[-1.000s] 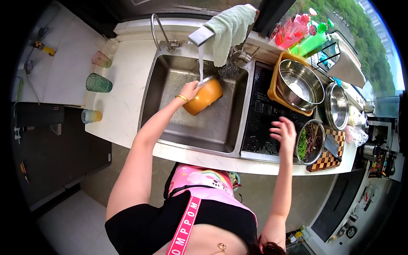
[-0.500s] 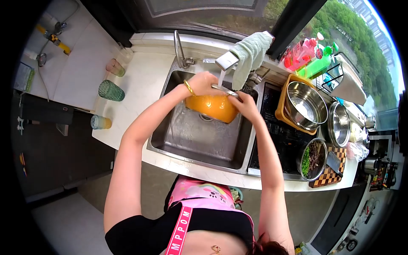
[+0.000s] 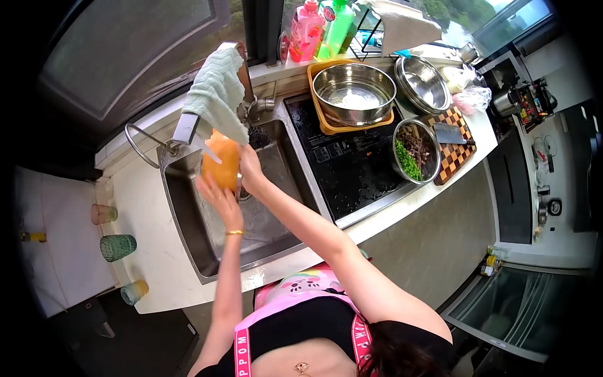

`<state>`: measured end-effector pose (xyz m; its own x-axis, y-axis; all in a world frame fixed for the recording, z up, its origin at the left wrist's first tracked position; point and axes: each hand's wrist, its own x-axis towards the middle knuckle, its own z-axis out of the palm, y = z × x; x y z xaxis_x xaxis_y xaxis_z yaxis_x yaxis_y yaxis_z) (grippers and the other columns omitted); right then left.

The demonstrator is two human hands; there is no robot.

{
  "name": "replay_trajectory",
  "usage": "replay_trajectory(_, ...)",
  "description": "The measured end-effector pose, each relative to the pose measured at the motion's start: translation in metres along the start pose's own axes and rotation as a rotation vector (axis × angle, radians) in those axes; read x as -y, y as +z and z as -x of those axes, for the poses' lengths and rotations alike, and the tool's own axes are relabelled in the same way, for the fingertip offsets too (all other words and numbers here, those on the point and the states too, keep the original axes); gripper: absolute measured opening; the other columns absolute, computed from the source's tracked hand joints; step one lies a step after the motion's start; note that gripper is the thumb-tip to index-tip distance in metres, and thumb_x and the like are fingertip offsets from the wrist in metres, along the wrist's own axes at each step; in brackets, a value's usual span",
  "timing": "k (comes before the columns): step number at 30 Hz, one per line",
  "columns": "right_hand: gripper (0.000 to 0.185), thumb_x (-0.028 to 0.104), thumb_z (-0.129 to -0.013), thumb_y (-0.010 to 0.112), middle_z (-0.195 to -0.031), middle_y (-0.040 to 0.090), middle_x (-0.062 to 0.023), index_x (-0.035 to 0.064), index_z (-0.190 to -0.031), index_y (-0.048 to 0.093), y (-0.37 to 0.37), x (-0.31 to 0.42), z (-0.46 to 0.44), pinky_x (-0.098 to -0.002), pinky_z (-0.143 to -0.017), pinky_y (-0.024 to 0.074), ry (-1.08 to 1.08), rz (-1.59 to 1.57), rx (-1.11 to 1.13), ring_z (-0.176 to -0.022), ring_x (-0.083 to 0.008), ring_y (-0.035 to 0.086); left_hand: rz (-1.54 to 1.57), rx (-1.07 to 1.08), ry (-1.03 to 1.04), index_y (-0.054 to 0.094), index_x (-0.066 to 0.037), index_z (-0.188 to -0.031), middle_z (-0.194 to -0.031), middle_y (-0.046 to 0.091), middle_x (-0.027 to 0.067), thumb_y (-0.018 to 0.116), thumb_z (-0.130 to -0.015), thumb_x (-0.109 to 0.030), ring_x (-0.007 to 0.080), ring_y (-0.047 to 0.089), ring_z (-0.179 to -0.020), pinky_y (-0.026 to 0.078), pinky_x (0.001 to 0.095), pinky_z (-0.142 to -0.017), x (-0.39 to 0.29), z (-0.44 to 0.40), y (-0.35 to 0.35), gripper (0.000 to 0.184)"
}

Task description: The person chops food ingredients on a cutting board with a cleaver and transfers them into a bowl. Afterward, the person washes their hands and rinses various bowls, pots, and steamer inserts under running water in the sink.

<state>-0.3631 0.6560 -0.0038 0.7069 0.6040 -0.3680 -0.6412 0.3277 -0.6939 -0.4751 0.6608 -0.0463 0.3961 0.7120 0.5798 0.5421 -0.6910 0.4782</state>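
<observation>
An orange, smooth-sided bowl (image 3: pixel 220 164) is tipped on its side over the steel sink (image 3: pixel 267 217), under water running from the tap (image 3: pixel 184 129). My right hand (image 3: pixel 250 168) grips its right edge, where a little silver rim shows. Against its lower left side lies my left hand (image 3: pixel 217 200), fingers stretched out and slightly blurred, a gold bracelet on the wrist. The bowl's inside is hidden from me.
A pale green towel (image 3: pixel 217 88) hangs over the tap. Right of the sink are a black cooktop (image 3: pixel 339 166), a steel pot (image 3: pixel 355 94), a bowl of chopped greens (image 3: pixel 416 151) and a cleaver (image 3: pixel 451 134) on a checkered board (image 3: pixel 455 160). Glasses (image 3: pixel 118 247) stand at left.
My view has swung to the right. The orange bowl has turned from lying broadside to standing on edge, and my left hand has moved from its top rim to its lower side.
</observation>
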Motion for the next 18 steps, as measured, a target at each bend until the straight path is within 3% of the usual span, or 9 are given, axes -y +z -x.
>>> replay_trajectory(1,0.03,0.025,-0.097,0.045,-0.11,0.059,-0.0039,0.0044,-0.116,0.055,-0.006,-0.001,0.008,-0.028,-0.087,0.0414,0.004,0.013,-0.044,-0.098,-0.0124,0.054,-0.004,0.004,-0.002,0.036,-0.006,-0.137,-0.136,0.044,0.0134,0.041,-0.095,-0.029,0.0302,0.036,-0.13,0.029,0.0392,-0.106,0.012,0.023,0.01,0.049)
replay_trajectory(3,0.036,0.033,-0.097,0.045,-0.106,0.06,-0.0033,0.0028,-0.112,0.056,-0.018,0.003,0.032,-0.0271,-0.081,0.0445,-0.016,-0.02,-0.052,-0.095,-0.0118,0.055,1.306,0.069,-0.989,0.032,-0.006,-0.139,-0.139,0.04,0.0126,0.034,-0.097,-0.043,0.0268,0.038,-0.128,0.03,0.0396,-0.106,0.042,0.056,0.028,0.056)
replay_trajectory(6,0.037,0.041,-0.095,0.05,-0.071,0.054,0.0061,0.0082,-0.082,0.061,-0.054,0.012,0.058,-0.0216,-0.053,0.0372,0.019,0.282,0.012,-0.062,-0.0034,0.046,1.722,0.398,-1.29,0.039,-0.007,-0.134,-0.134,0.045,0.0104,0.033,-0.094,-0.053,0.0269,0.046,-0.121,0.038,0.041,-0.1,0.088,0.03,0.034,0.061)
replay_trajectory(7,0.038,0.04,-0.094,0.051,-0.064,0.047,0.0087,0.0091,-0.073,0.058,-0.06,0.026,0.068,-0.0218,-0.049,0.0301,-0.039,0.438,0.057,-0.056,-0.0025,0.039,1.529,0.49,-1.38,0.047,-0.007,-0.127,-0.124,0.053,0.0084,0.034,-0.094,-0.052,0.0247,0.05,-0.116,0.042,0.0408,-0.096,0.071,-0.008,0.019,0.058)
replay_trajectory(9,0.035,0.028,-0.096,0.052,-0.068,0.05,0.009,0.003,-0.073,0.058,-0.07,0.045,0.071,-0.0217,-0.051,0.0325,-0.108,0.594,0.198,-0.062,-0.0011,0.041,1.479,0.614,-1.313,0.048,-0.009,-0.129,-0.126,0.055,0.0037,0.038,-0.095,-0.043,0.0188,0.05,-0.119,0.039,0.036,-0.1,0.118,-0.033,0.059,0.049)
replay_trajectory(10,0.032,0.024,-0.096,0.053,-0.068,0.051,0.0091,0.0008,-0.074,0.059,-0.052,0.057,0.079,-0.0211,-0.051,0.0329,-0.107,0.529,0.233,-0.063,-0.0001,0.041,1.433,0.679,-1.242,0.06,-0.016,-0.115,-0.101,0.062,-0.0025,0.042,-0.091,-0.048,0.0105,0.056,-0.091,0.045,0.0335,-0.079,0.066,-0.079,0.02,0.044)
replay_trajectory(13,0.031,0.024,-0.095,0.053,-0.068,0.055,0.0077,0.0005,-0.078,0.063,-0.043,0.068,0.065,-0.0177,-0.052,0.0341,-0.06,0.709,0.354,-0.063,0.001,0.044,1.179,0.695,-0.923,0.061,-0.013,-0.115,-0.108,0.064,0.0004,0.043,-0.092,-0.039,0.0165,0.057,-0.092,0.043,0.0373,-0.078,0.059,-0.119,0.014,0.039)
replay_trajectory(14,0.031,0.024,-0.095,0.054,-0.066,0.053,0.0075,-0.0011,-0.079,0.063,-0.039,0.059,0.056,-0.02,-0.05,0.0345,-0.12,0.772,0.361,-0.062,0.0001,0.043,0.962,0.686,-0.405,0.061,-0.01,-0.113,-0.107,0.064,0.0044,0.043,-0.092,-0.034,0.0193,0.058,-0.09,0.043,0.0379,-0.077,0.053,-0.129,0.013,0.037)
replay_trajectory(18,0.04,0.032,-0.092,0.055,-0.062,0.054,0.0012,-0.005,-0.078,0.06,-0.037,0.004,0.016,-0.0274,-0.054,0.0392,-0.127,0.746,0.237,-0.064,-0.0043,0.043,0.022,0.524,0.169,0.058,-0.001,-0.113,-0.118,0.059,0.0154,0.052,-0.083,-0.017,0.0281,0.054,-0.111,0.037,0.0403,-0.096,-0.003,-0.098,0.018,0.034)
